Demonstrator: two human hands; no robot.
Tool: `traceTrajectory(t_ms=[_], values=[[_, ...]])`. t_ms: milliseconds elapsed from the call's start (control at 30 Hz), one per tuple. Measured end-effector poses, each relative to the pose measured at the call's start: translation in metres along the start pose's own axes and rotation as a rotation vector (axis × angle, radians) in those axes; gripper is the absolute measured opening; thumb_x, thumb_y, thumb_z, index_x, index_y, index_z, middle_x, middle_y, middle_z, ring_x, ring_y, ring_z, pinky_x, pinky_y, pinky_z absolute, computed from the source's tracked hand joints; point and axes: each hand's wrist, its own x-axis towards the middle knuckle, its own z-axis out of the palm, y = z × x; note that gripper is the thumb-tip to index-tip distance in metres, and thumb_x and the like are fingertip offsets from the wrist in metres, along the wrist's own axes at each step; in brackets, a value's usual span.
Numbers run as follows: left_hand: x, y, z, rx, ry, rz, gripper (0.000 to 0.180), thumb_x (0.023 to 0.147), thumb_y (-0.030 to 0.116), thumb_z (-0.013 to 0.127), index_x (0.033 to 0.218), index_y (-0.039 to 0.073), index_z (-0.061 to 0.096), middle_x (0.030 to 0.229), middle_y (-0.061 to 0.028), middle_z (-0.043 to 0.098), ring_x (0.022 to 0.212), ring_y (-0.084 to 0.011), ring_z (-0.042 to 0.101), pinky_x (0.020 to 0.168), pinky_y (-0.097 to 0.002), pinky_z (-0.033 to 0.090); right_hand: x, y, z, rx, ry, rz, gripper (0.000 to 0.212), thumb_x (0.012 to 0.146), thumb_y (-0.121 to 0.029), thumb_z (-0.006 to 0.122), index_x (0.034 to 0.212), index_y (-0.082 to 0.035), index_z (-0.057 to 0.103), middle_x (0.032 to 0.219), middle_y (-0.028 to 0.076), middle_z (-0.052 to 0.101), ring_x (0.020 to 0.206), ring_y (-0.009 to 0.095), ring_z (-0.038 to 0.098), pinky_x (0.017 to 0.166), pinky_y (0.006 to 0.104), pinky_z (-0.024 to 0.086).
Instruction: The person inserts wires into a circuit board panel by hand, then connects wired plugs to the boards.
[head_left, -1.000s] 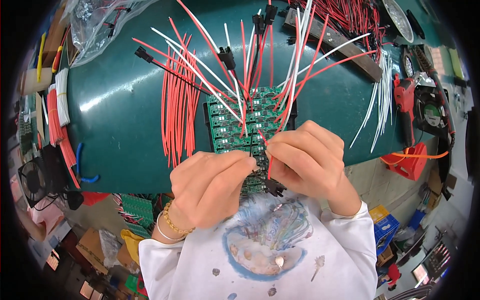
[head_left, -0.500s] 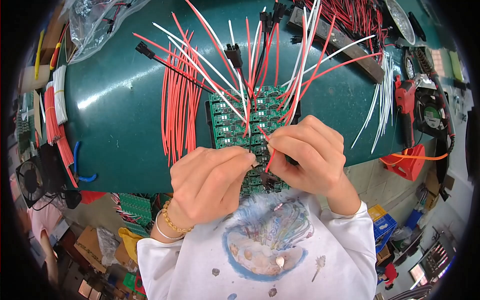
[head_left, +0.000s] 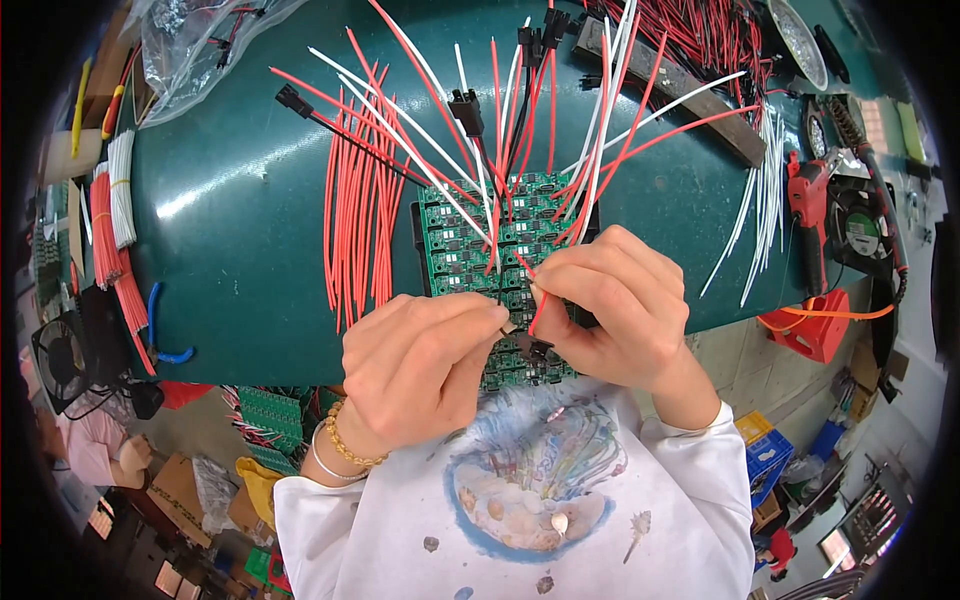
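Note:
A panel of green circuit boards (head_left: 455,240) lies in front of me, with red, white and black wires rising from its far part. Over its near part, my right hand (head_left: 615,310) is closed, pinching a red wire (head_left: 541,312) between thumb and forefinger; one end points at the boards. My left hand (head_left: 420,365) pinches beside it, at a thin black wire (head_left: 500,288); a small tan tip (head_left: 509,327) shows at its fingertips. Below the fingers is a black plug connector (head_left: 536,347), partly hidden. Another black connector (head_left: 466,112) stands on wires farther off.
Loose red wires (head_left: 360,210) lie left of the boards on the green table (head_left: 250,250). A dark metal bar (head_left: 690,95), white wires (head_left: 765,200) and a red-handled tool (head_left: 810,195) are on the right. Blue cutters (head_left: 155,325) and wire bundles (head_left: 118,190) sit at left.
Both hands stay almost in place with their pinches kept. The black connector under the right fingers has shifted slightly up and shows less. At far left, another person's arm has moved.

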Motion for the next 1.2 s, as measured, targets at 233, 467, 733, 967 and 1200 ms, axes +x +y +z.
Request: traceTrajectory(t_ms=[233,467,733,967,1200], values=[[0.0024,0.0025,0.0005,-0.033,0.015,-0.034,0.023,0.067,-0.009,0.072,0.087,-0.001,0.064,0.078,-0.0107,0.067,0.059,-0.0206,0.062,0.049,-0.0264,0.045,0.0012,-0.0008,0.0003,0.000,0.020,0.007,0.026,0.059,0.008,0.072,0.082,0.000,0.062,0.073,0.010,0.064,0.055,0.021,0.056,0.046,0.0262,0.043],[0.0069,0.0035,0.0012,-0.027,0.038,-0.042,0.022,0.068,-0.008,0.071,0.088,-0.002,0.064,0.078,-0.0109,0.067,0.061,-0.0213,0.064,0.051,-0.0269,0.047,0.0002,-0.0003,0.0068,-0.008,0.095,0.024,0.028,0.053,0.007,0.067,0.077,-0.003,0.060,0.070,0.005,0.059,0.052,0.020,0.052,0.044,0.0276,0.042],[0.0042,0.0024,0.0020,0.002,0.040,-0.038,0.021,0.069,-0.008,0.070,0.088,-0.002,0.064,0.078,-0.0110,0.067,0.061,-0.0213,0.064,0.051,-0.0271,0.047,0.0000,-0.0006,0.0056,-0.012,0.090,0.020,0.028,0.053,0.007,0.068,0.078,-0.003,0.060,0.071,0.006,0.059,0.053,0.020,0.052,0.044,0.0279,0.042],[0.0043,0.0042,0.0012,-0.021,0.045,-0.058,0.020,0.069,-0.009,0.071,0.087,-0.002,0.064,0.076,-0.0113,0.067,0.061,-0.0222,0.065,0.052,-0.0273,0.049,-0.0016,-0.0009,0.0019,0.007,0.036,0.015,0.029,0.059,0.008,0.073,0.084,0.000,0.062,0.076,0.010,0.065,0.055,0.021,0.056,0.047,0.0268,0.043],[0.0045,0.0062,0.0018,-0.050,0.049,-0.099,0.019,0.067,-0.010,0.070,0.083,-0.003,0.063,0.075,-0.0118,0.067,0.063,-0.0237,0.066,0.056,-0.0288,0.052,-0.0021,-0.0006,0.0073,-0.001,0.102,0.017,0.029,0.054,0.007,0.068,0.080,-0.002,0.060,0.072,0.006,0.060,0.053,0.020,0.052,0.044,0.0275,0.042]])
